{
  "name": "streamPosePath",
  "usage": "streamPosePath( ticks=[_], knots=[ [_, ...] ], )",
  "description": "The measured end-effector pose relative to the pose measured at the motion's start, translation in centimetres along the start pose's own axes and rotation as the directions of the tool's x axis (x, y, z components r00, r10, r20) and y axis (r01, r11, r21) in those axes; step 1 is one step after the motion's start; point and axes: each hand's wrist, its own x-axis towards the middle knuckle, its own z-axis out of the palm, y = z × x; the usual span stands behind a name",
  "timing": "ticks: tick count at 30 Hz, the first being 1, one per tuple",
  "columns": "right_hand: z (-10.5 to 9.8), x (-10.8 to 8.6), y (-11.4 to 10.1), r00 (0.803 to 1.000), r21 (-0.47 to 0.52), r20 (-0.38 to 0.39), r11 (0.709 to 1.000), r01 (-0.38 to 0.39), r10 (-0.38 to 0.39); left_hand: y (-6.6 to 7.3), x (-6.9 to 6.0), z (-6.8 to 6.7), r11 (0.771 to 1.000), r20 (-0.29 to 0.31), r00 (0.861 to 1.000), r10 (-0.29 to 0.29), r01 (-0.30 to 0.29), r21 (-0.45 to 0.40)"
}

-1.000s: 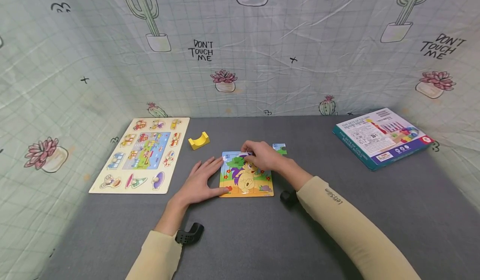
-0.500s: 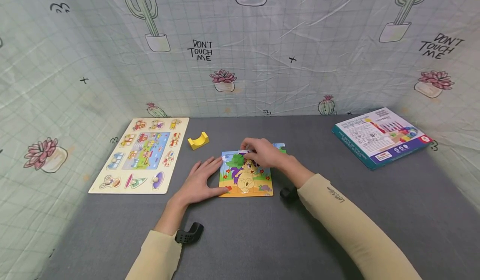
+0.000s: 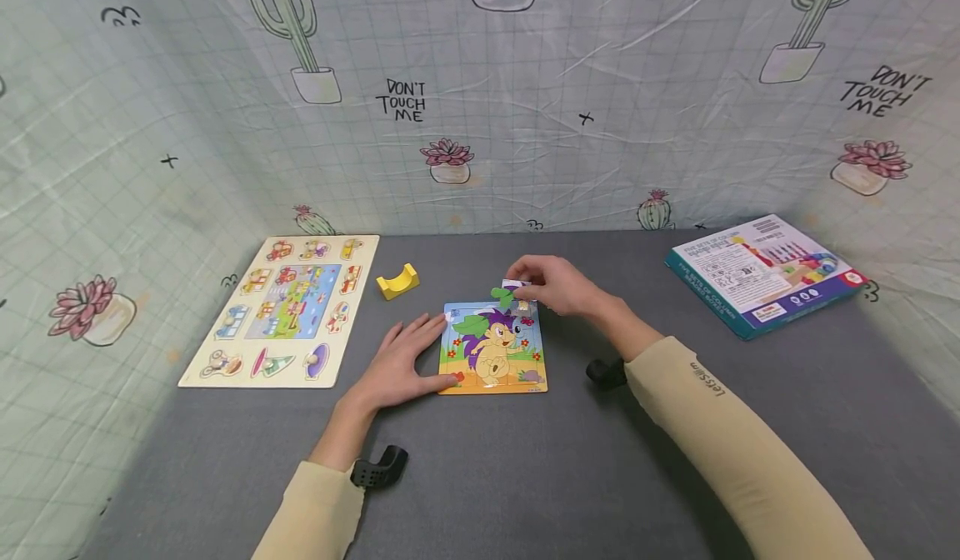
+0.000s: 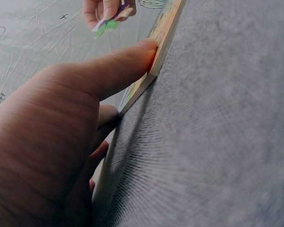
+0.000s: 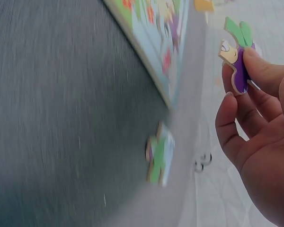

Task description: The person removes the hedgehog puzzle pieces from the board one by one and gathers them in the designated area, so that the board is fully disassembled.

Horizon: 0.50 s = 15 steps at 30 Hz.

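Observation:
My left hand lies at the left side of a square hedgehog jigsaw puzzle, fingers spread straight. Its thumb rests on the near left corner of the puzzle board. Above the board's far right part, my right hand pinches a puzzle piece between thumb and fingers. That piece is green and purple with a bit of beige, and it is held off the board. A second loose puzzle piece, green and pale blue, lies on the table in the right wrist view; my right hand hides it in the head view.
A larger wooden picture board with vehicle and toy shapes lies to the left. Between it and the puzzle, further back, sits a yellow curved block. A flat toy box lies at the back right. Patterned cloth walls the grey table.
The right hand has lifted a puzzle piece from the puzzle's top area and moved back and right with it, covering the loose piece. The left hand has stayed in place.

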Motion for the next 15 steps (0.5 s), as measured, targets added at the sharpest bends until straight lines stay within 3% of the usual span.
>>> streamPosePath(
  ticks=[15],
  knots=[
    [-4.8,-2.3,4.3,0.998,-0.032,-0.003,0.998,-0.058,0.058,-0.2,-0.1,0.1,1.000,-0.002,1.000,0.007,-0.007,0.003]
  ],
)
